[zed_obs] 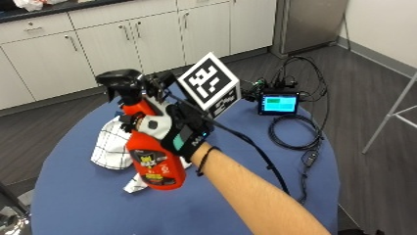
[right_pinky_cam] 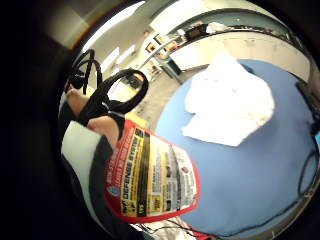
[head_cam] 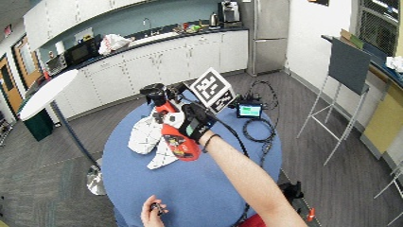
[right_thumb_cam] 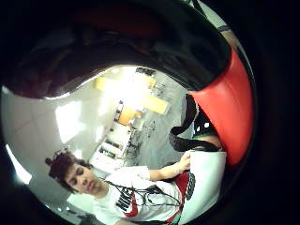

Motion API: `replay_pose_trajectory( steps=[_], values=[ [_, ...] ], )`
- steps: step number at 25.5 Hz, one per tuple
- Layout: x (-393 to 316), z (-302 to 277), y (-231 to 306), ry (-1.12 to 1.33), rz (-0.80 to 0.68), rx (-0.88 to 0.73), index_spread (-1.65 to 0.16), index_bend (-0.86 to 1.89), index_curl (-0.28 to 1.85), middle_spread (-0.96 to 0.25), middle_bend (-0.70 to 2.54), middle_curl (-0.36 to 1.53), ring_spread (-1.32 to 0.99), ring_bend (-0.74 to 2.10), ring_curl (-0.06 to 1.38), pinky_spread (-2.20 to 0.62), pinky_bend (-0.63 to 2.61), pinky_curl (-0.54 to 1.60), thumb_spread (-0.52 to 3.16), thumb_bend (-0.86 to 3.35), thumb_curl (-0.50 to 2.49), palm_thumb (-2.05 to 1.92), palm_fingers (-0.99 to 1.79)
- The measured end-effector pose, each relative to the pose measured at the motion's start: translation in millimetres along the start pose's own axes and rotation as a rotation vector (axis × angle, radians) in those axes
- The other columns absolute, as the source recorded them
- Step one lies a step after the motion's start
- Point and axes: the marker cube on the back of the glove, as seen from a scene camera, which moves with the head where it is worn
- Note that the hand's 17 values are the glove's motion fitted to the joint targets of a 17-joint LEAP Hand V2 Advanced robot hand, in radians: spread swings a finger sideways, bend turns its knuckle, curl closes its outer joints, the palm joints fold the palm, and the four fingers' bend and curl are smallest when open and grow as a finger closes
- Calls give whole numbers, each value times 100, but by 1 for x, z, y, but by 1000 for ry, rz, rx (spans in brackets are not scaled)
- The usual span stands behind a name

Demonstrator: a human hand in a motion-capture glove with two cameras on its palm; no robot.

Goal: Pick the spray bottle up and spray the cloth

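— on the round blue table [zed_obs: 78, 205], what do you see from the outside view?
— the right hand [zed_obs: 179, 132] in its black glove has its fingers curled round the neck of a red spray bottle [zed_obs: 153, 161]. the bottle has a black top and is tilted. its black nozzle points away from the person, toward the cupboards. i cannot tell if its bottom touches the table.
— where is the cloth?
— the white cloth [zed_obs: 110, 142] with dark lines lies on the table, just behind and under the bottle. a small screen [zed_obs: 279, 104] with a green patch sits on the far side of the table, and a black cable [zed_obs: 296, 132] coils beside it.
— and the wide outside view?
— same thing. the gloved hand [head_cam: 195, 124] grips the bottle [head_cam: 176, 142] over the cloth [head_cam: 146, 137]. the bare hand [head_cam: 153, 213] rests at the near edge of the table [head_cam: 189, 194].
— what about the little finger side palm view?
— the bottle's label [right_pinky_cam: 150, 180] is very close. it is red and yellow with black writing. past it the cloth [right_pinky_cam: 230, 100] lies bunched on the blue table [right_pinky_cam: 250, 185].
— and the thumb side palm view?
— the red bottle [right_thumb_cam: 232, 112] curves right by the camera, with its black top above it.
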Motion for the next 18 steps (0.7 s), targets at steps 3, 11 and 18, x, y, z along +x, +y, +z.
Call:
replay_pose_trajectory(
  steps=[3,11,18],
  values=[
    [3,43,3,-32,-54,-20,-24,8,20,-9,53,46,-11,60,40,-1,51,34,96,-2,56,93,112],
    [16,136,12,-66,-152,-58,-26,7,19,-10,53,46,-11,60,39,-2,51,34,97,-2,56,93,112],
    [40,163,25,-101,-158,-67,-26,7,19,-10,53,46,-12,60,40,-4,50,34,98,-2,56,93,112]
  ],
)
